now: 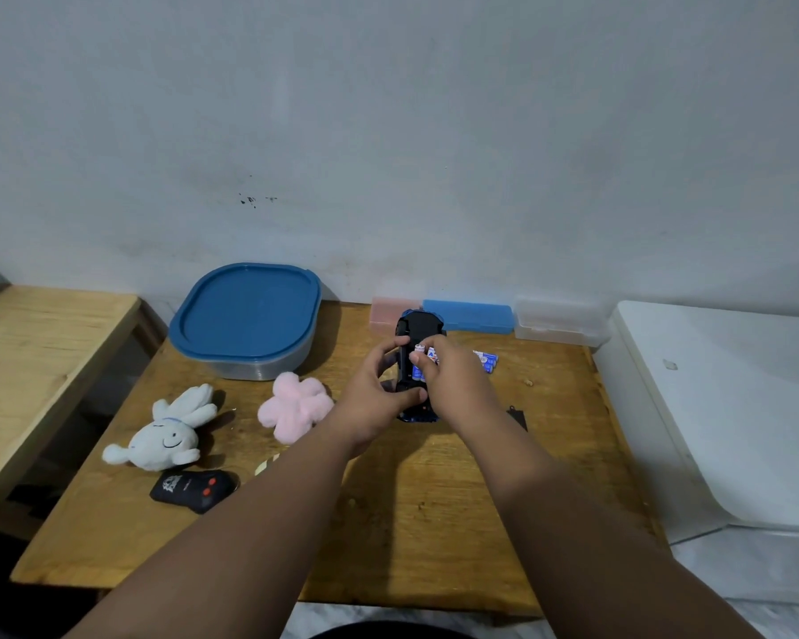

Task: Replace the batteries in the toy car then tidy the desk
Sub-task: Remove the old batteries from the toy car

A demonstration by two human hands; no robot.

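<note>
Black underside up, the car [414,334] is over the desk [434,523], gripped at its sides by the left hand [370,398]; the right hand [453,380] pinches a battery [420,350] at the bay. Likely light, stiff plastic (probably slippery): hold the flanks, not wheels.

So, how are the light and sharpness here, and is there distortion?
Head view: soft, dim light, no harsh glare; the white plush rabbit and pink plush flower cast faint shadows on the wooden desk; the wide lens slightly bows the desk's right edge; print on the blue-and-white batteries in the black toy car is too blurred to read.
</note>
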